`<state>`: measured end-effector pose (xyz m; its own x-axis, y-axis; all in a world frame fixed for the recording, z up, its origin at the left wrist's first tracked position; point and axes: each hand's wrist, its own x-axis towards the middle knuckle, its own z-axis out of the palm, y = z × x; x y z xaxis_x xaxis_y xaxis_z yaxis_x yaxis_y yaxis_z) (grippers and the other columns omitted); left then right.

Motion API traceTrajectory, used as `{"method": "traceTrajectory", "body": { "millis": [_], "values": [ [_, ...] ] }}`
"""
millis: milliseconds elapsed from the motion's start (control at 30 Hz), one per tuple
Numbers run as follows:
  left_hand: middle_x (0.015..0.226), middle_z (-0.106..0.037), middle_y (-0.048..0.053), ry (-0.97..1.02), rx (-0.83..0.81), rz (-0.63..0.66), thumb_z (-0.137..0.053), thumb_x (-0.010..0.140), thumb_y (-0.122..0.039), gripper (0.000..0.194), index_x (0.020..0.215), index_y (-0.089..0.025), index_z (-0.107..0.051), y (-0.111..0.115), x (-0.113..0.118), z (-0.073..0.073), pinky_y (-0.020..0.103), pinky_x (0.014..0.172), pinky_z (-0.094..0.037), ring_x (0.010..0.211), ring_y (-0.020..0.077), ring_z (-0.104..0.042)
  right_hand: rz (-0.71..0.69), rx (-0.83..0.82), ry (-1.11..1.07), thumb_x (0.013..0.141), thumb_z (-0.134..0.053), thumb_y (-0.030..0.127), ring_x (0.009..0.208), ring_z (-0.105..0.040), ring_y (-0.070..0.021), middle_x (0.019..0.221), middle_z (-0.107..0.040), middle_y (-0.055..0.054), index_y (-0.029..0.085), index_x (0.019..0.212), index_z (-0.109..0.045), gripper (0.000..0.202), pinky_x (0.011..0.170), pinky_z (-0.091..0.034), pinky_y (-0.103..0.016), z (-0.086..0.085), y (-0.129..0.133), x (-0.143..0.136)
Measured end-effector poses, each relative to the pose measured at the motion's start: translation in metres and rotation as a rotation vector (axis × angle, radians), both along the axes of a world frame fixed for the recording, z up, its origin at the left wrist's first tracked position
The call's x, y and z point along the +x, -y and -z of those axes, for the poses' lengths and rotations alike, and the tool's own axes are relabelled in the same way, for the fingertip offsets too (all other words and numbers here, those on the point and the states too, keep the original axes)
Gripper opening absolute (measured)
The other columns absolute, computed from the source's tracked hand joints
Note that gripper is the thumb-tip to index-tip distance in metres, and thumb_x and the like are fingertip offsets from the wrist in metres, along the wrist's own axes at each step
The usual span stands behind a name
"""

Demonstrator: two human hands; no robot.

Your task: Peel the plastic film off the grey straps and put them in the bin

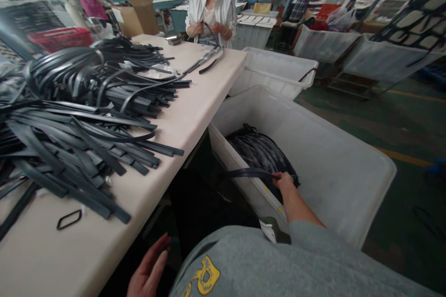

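My right hand (285, 180) is closed on a black strap (251, 173) over the near side of a white plastic bin (334, 158). The strap's other end trails left past the bin's rim into shadow. Inside the bin, under and beyond that hand, lies a heap of black straps (261, 148). My left hand (149, 269) is low by the table's front edge, fingers stretched out, with nothing in it. On the pale table (188, 134) are piles of dark straps (80, 148), some bundled, and a black rectangular buckle ring (68, 219) near the left.
Across the table a person (211, 14) holds a strap in both hands. A second white bin (275, 72) stands behind mine. A red basket (61, 39) and a cardboard box (135, 11) are at the far left. More loaded bins (327, 44) stand at the right.
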<state>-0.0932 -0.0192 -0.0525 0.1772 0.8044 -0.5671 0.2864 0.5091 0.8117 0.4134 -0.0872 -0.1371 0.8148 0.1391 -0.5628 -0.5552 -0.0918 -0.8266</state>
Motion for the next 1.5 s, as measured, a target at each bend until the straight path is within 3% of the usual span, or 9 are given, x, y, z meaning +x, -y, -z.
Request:
{"method": "traceTrajectory", "body": {
  "millis": [133, 267, 433, 567, 667, 833, 1067, 1267, 1500],
  "values": [
    [0.118, -0.072, 0.006, -0.004, 0.04, 0.032, -0.078, 0.061, -0.058, 0.057, 0.109, -0.027, -0.073, 0.002, 0.001, 0.0, 0.043, 0.109, -0.042, 0.118, 0.0328, -0.061, -0.116, 0.106, 0.077, 0.098, -0.053, 0.038, 0.068, -0.062, -0.011, 0.097, -0.066, -0.004, 0.015, 0.112, -0.06, 0.028, 0.061, -0.055, -0.027, -0.035, -0.035, -0.001],
    [0.122, -0.07, 0.007, 0.02, 0.08, 0.004, -0.075, 0.066, -0.058, 0.056, 0.111, -0.026, -0.072, 0.003, 0.006, -0.004, 0.042, 0.109, -0.041, 0.117, 0.0306, -0.061, -0.505, 0.292, 0.133, 0.101, -0.042, 0.041, 0.035, -0.029, -0.0015, 0.076, -0.068, 0.001, 0.015, 0.097, -0.064, 0.035, 0.046, -0.047, -0.018, -0.083, -0.085, -0.035],
    [0.119, -0.071, 0.009, 0.167, 0.17, -0.088, -0.075, 0.071, -0.05, 0.05, 0.114, -0.023, -0.071, 0.0, 0.026, -0.035, 0.04, 0.102, -0.046, 0.11, 0.0276, -0.065, -1.254, 0.452, 0.004, 0.082, -0.069, 0.051, 0.035, -0.04, -0.0051, 0.067, -0.072, -0.006, 0.01, 0.087, -0.07, 0.041, 0.041, -0.047, -0.022, -0.133, -0.12, -0.151],
    [0.113, -0.072, 0.009, 0.334, 0.337, -0.186, -0.08, 0.068, -0.036, 0.043, 0.108, -0.021, -0.072, -0.012, 0.038, -0.064, 0.032, 0.092, -0.051, 0.101, 0.0232, -0.066, -1.934, 0.534, -0.016, 0.088, -0.057, 0.059, 0.057, -0.062, -0.012, 0.069, -0.071, -0.005, 0.012, 0.09, -0.068, 0.048, 0.046, -0.048, -0.018, -0.151, -0.118, -0.246],
    [0.087, -0.072, 0.004, 0.395, 0.389, -0.256, -0.081, 0.066, -0.032, 0.033, 0.095, -0.018, -0.073, -0.019, 0.037, -0.072, 0.024, 0.068, -0.052, 0.076, 0.0164, -0.065, -2.145, 0.5, 0.046, 0.089, -0.05, 0.064, 0.057, -0.06, -0.0114, 0.068, -0.067, -0.003, 0.013, 0.086, -0.065, 0.053, 0.047, -0.047, -0.018, -0.152, -0.113, -0.293],
    [0.057, -0.057, -0.003, 0.412, 0.329, -0.357, -0.078, 0.069, -0.042, 0.031, 0.081, -0.014, -0.071, -0.014, 0.021, -0.071, 0.02, 0.041, -0.032, 0.042, 0.006, -0.04, -2.286, 0.398, 0.102, 0.089, -0.047, 0.067, 0.05, -0.055, -0.0105, 0.068, -0.066, -0.004, 0.014, 0.081, -0.063, 0.057, 0.046, -0.044, -0.02, -0.148, -0.108, -0.329],
    [0.058, -0.055, 0.0, 0.428, 0.37, -0.348, -0.066, 0.081, -0.046, 0.034, 0.089, -0.014, -0.075, -0.005, -0.005, -0.072, 0.025, 0.051, -0.036, 0.051, 0.0109, -0.046, -2.28, 0.418, -0.026, 0.092, -0.042, 0.065, 0.044, -0.05, -0.0083, 0.075, -0.068, -0.006, 0.013, 0.097, -0.062, 0.056, 0.042, -0.037, -0.021, -0.131, -0.114, -0.341],
    [0.096, -0.075, 0.009, 0.32, 0.412, -0.42, -0.063, 0.084, -0.045, 0.036, 0.099, -0.016, -0.077, -0.005, -0.025, -0.079, 0.035, 0.089, -0.048, 0.093, 0.0258, -0.066, -2.229, 0.406, -0.154, 0.09, -0.051, 0.061, 0.049, -0.058, -0.0106, 0.068, -0.067, -0.004, 0.012, 0.095, -0.062, 0.05, 0.048, -0.04, -0.021, -0.125, -0.118, -0.344],
    [0.093, -0.077, 0.01, -0.123, 0.619, -0.284, -0.053, 0.09, -0.043, 0.037, 0.096, -0.015, -0.076, -0.052, -0.084, -0.071, 0.032, 0.079, -0.055, 0.084, 0.0213, -0.071, -2.152, 0.322, -0.098, 0.085, -0.053, 0.068, 0.044, -0.054, -0.0096, 0.059, -0.064, -0.002, 0.014, 0.086, -0.062, 0.055, 0.045, -0.036, -0.021, -0.115, -0.118, -0.327]
  ]
}}
